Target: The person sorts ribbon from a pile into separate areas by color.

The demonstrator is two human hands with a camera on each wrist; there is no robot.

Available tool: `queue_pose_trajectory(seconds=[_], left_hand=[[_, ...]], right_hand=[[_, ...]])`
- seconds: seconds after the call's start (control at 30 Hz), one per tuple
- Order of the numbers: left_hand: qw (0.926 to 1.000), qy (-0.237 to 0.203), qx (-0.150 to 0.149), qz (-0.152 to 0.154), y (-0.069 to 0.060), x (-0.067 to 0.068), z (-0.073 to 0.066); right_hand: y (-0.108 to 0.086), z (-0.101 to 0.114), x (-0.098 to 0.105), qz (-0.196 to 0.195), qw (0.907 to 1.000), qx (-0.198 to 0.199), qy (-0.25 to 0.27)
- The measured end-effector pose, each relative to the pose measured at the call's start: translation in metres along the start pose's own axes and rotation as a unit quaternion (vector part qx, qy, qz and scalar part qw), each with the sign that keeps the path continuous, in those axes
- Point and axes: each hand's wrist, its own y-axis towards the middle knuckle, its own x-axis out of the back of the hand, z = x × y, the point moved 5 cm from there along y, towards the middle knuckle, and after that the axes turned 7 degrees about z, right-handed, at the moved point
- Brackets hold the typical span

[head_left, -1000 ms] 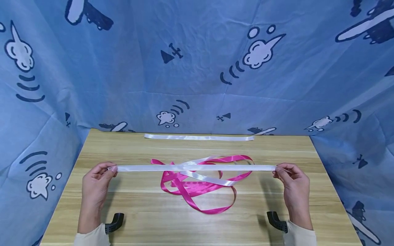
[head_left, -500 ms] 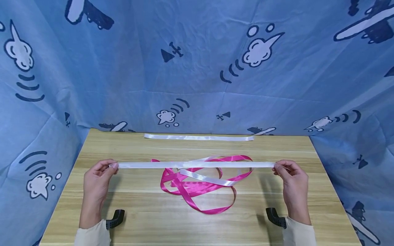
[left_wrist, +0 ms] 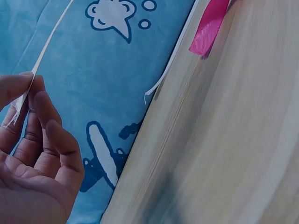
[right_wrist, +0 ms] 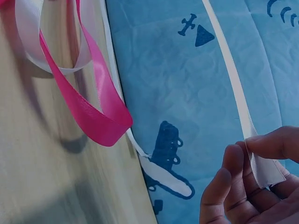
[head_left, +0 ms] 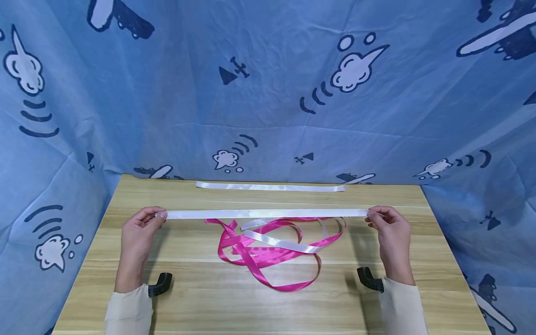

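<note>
A white satin ribbon [head_left: 268, 213] is stretched straight and taut between both hands, raised above the table. My left hand [head_left: 141, 230] pinches its left end between thumb and fingertips; in the left wrist view a frayed tip pokes out past the thumb. At the other end my right hand [head_left: 391, 232] pinches it the same way, with a short tail [right_wrist: 267, 173] showing beyond the thumb in the right wrist view. Under the ribbon lies a loose tangle of pink ribbon [head_left: 268, 257] with another white ribbon [head_left: 284, 243] looped through it.
Along the back edge of the wooden table [head_left: 201, 302] lies a separate white ribbon [head_left: 270, 187], flat and straight. Blue printed cloth [head_left: 268, 93] hangs behind the table and at both sides. A black curved piece [head_left: 161, 284] sticks out from the left wrist, another [head_left: 369, 279] from the right.
Both hands have moved away from me toward the back edge and slightly closer together, carrying the taut white ribbon. The pink tangle and the back ribbon stay where they were.
</note>
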Motion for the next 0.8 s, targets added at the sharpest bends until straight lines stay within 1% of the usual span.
queue_pose_trajectory(seconds=[0.1, 0.2, 0.27, 0.33, 0.43, 0.57, 0.8], left_hand=[[0.9999, 0.014, 0.004, 0.003, 0.007, -0.002, -0.001], [0.9997, 0.022, -0.005, 0.008, 0.013, -0.004, -0.002], [0.9993, 0.033, -0.011, 0.012, 0.018, -0.006, -0.002], [0.9989, 0.041, -0.013, 0.015, 0.023, -0.008, -0.001], [0.9985, 0.049, -0.009, 0.022, 0.032, -0.011, 0.002], [0.9981, 0.055, 0.001, 0.029, 0.044, -0.018, 0.007], [0.9958, 0.081, 0.002, 0.043, 0.060, -0.030, 0.012]], right_hand=[[0.007, 0.000, -0.003, 0.004, 0.9998, -0.009, -0.016], [0.012, -0.001, -0.007, 0.010, 0.9995, -0.011, -0.028], [0.017, -0.001, -0.008, 0.013, 0.9989, -0.010, -0.045], [0.022, -0.003, -0.010, 0.015, 0.9980, -0.009, -0.060], [0.029, -0.005, -0.011, 0.017, 0.9958, -0.007, -0.090], [0.038, -0.010, -0.012, 0.019, 0.9947, -0.017, -0.099], [0.054, -0.016, -0.016, 0.033, 0.9924, -0.023, -0.117]])
